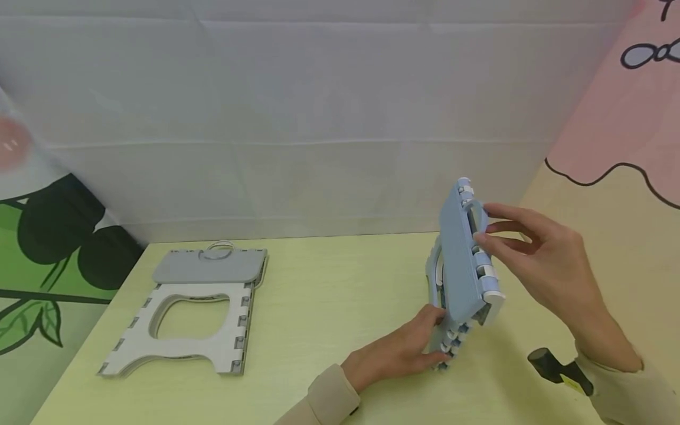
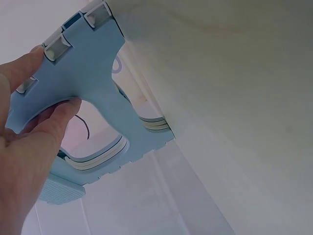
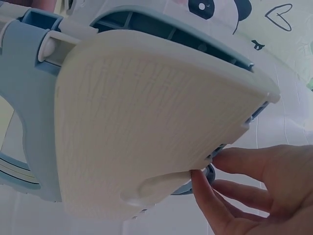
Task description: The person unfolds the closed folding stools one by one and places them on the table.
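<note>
A blue-and-white folding stool (image 1: 462, 254), mostly folded, stands on edge at the right of the table in the head view. My left hand (image 1: 404, 348) grips its lower leg panel; in the left wrist view, fingers of that hand (image 2: 34, 127) reach the rim of the panel's cutout. At the seat edge, my right hand (image 1: 542, 254) pinches the stool by its blue carrying handle (image 1: 480, 217). The right wrist view shows the white seat half (image 3: 151, 117) with a narrow gap behind it, and the right hand's thumb and finger (image 3: 230, 181) at its edge.
A second folding stool (image 1: 191, 307), grey and white, lies flat and folded at the left of the yellow-green table (image 1: 329, 295). White cloth (image 1: 319, 118) hangs behind the table. Near the right sleeve is a black object (image 1: 558, 369) with a yellow label.
</note>
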A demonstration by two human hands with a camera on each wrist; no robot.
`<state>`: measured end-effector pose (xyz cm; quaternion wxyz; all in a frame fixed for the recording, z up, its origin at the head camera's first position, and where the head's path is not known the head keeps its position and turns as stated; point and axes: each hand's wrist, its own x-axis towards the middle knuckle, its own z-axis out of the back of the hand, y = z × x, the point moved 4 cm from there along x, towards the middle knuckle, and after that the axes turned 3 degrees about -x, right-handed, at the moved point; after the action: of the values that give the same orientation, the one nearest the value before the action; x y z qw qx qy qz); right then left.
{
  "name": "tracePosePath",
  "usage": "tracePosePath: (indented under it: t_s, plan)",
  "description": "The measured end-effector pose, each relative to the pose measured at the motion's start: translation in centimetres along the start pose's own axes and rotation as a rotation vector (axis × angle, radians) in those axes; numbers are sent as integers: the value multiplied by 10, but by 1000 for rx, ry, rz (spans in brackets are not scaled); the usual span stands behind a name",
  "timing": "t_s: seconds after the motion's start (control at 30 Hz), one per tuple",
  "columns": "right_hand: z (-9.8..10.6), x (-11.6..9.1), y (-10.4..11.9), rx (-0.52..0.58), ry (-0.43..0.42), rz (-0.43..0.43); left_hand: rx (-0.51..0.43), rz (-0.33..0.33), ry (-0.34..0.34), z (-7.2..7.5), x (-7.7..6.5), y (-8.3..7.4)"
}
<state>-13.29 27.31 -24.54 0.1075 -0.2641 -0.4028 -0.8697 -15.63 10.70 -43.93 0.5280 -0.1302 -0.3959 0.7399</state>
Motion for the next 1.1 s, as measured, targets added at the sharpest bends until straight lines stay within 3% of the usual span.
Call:
tracePosePath:
  t_s: [0.13,0.4,1.1]
  plan:
    - [-3,-1,1,28,10,12,1,-5,-13,1,-2,0]
    - [0,-3,1,-21,11,4,10,-26,-24,2,-1,-1]
    - [8,-23,-29,-66,34,-76,-15,-10,-12,2,0,-5]
